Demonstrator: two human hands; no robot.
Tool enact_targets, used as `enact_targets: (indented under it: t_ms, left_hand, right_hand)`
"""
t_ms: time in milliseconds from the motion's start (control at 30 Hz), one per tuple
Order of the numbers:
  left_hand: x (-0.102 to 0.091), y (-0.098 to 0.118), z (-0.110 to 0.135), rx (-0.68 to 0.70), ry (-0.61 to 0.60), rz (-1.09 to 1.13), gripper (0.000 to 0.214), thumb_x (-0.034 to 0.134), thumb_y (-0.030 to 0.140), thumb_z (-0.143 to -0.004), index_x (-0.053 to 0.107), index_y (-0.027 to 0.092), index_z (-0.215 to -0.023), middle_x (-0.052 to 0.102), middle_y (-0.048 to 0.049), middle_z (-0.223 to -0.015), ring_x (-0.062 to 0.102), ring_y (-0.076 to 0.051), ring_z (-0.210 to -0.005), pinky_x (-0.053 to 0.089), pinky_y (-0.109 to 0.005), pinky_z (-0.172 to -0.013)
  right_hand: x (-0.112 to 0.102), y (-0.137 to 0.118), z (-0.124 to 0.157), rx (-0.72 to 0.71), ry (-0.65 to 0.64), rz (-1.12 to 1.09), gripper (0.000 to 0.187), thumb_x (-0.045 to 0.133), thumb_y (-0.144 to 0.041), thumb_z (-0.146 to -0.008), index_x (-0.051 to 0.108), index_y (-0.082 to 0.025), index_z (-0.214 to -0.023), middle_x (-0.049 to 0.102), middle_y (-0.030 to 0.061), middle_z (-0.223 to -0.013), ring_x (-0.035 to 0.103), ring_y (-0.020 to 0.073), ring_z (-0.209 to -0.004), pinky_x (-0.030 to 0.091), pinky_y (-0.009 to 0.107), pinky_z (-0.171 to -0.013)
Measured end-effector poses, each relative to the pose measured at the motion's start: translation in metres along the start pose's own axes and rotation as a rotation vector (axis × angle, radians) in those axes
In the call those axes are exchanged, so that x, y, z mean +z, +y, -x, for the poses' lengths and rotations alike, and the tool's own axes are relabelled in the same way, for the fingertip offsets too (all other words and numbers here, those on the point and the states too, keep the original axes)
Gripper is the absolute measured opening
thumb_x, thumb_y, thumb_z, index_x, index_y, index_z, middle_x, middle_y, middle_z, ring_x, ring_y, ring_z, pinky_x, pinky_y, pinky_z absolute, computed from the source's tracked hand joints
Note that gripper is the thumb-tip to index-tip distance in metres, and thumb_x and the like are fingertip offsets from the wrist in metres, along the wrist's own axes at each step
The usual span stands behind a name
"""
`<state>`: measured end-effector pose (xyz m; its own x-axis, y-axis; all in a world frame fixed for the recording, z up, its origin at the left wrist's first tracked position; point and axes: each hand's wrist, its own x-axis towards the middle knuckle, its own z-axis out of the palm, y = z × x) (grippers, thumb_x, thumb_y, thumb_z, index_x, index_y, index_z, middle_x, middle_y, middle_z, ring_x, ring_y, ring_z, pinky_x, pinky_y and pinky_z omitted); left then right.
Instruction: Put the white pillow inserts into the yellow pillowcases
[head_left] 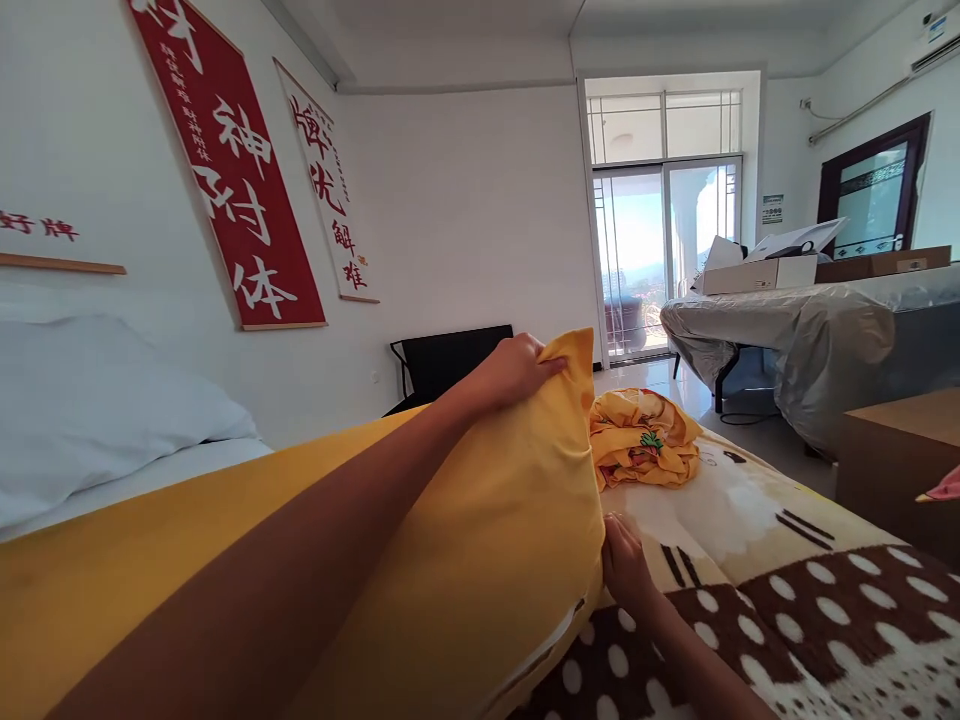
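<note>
A large yellow pillow point(480, 540) in a yellow case stands close in front of me on the bed. My left hand point(514, 370) is closed on its upper far corner, fingers pinching the fabric. My right hand point(624, 565) presses against the pillow's lower right edge near the case's zip opening; its fingertips are hidden behind the fabric. A crumpled yellow patterned cloth point(645, 440) lies on the bed just beyond the pillow.
The bed carries a brown polka-dot and cream blanket point(810, 610). A white pillow point(90, 410) lies at left under red wall banners. A black chair point(450, 360) stands at the wall. A plastic-covered table point(795, 330) with boxes and a wooden cabinet point(900, 450) stand right.
</note>
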<state>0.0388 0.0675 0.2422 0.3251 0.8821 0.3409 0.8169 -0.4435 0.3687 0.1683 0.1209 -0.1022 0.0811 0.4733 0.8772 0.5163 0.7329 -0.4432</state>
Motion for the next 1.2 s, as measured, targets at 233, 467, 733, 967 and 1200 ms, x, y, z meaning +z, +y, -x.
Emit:
enact_targets:
  t_ms: [233,467,733,967,1200]
  left_hand:
    - [-0.011,-0.02,0.001,-0.032,0.121,-0.09,0.04,0.052,0.045,-0.081,0.039,0.019,-0.055,0.041,0.0024,-0.054,0.038,-0.009,-0.047,0.027,-0.025,-0.049]
    - [-0.002,-0.028,-0.003,0.005,0.126,-0.266,0.041,0.046,0.052,-0.082,0.041,0.019,-0.057,0.049,-0.0006,-0.059,0.042,-0.013,-0.052,0.027,-0.026,-0.049]
    - [0.05,0.012,-0.004,0.048,0.073,-0.675,0.022,0.046,0.024,-0.086,0.066,0.017,-0.093,0.066,-0.0122,-0.093,0.061,-0.025,-0.092,0.042,-0.031,-0.073]
    - [0.09,0.014,-0.012,0.032,0.089,-0.624,0.027,0.041,0.013,-0.087,0.063,0.014,-0.103,0.067,-0.0153,-0.097,0.063,-0.023,-0.097,0.046,-0.03,-0.077]
    - [0.067,-0.022,-0.028,0.041,0.211,-0.605,0.029,0.036,0.014,-0.087,0.053,0.009,-0.109,0.066,-0.0177,-0.094,0.065,-0.028,-0.093,0.049,-0.035,-0.072]
  right_hand:
    - [0.003,0.007,-0.001,-0.031,-0.037,0.051,0.029,0.034,-0.022,-0.094,0.037,-0.023,-0.065,0.048,-0.0005,-0.063,0.044,0.0149,-0.056,0.035,0.025,-0.052]
    - [0.0,0.005,-0.007,-0.041,-0.111,0.095,0.025,0.036,-0.019,-0.093,0.042,-0.021,-0.069,0.051,0.0001,-0.066,0.046,0.0144,-0.061,0.034,0.024,-0.056]
    - [-0.018,-0.025,-0.028,0.036,-0.317,0.078,0.018,0.046,-0.011,-0.075,0.053,-0.019,-0.09,0.058,0.0059,-0.086,0.052,0.0208,-0.083,0.042,0.03,-0.07]
    - [-0.038,-0.06,-0.043,0.088,-0.414,0.014,0.04,0.046,-0.009,-0.07,0.052,-0.018,-0.108,0.059,0.0091,-0.104,0.053,0.0237,-0.101,0.042,0.037,-0.087]
    - [-0.051,-0.09,-0.043,0.1,-0.582,0.089,0.078,0.055,-0.027,-0.076,0.02,-0.017,-0.144,0.035,0.0153,-0.145,0.031,0.0288,-0.134,0.031,0.047,-0.107]
